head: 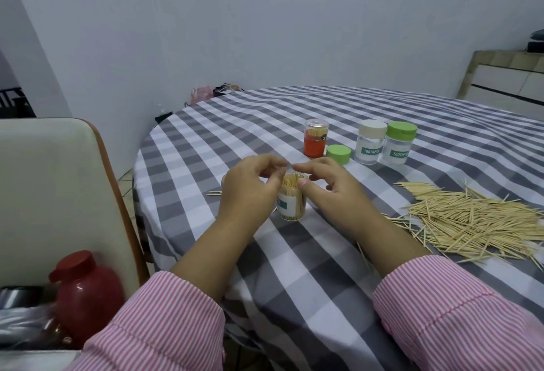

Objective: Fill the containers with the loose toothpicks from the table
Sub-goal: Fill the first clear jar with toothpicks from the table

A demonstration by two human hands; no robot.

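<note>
An open clear container packed with toothpicks stands on the checked tablecloth. My left hand curls round its left side. My right hand hovers over its mouth, thumb on the rim, forefinger meeting the left fingertips above the toothpicks. A large pile of loose toothpicks lies to the right. Further back stand an orange-labelled container, a loose green lid, a white-lidded container and a green-lidded container.
A few stray toothpicks lie left of my left hand. A cream chair back stands at the table's left, with a red bottle on the seat. A wall is behind the table, a cabinet at far right.
</note>
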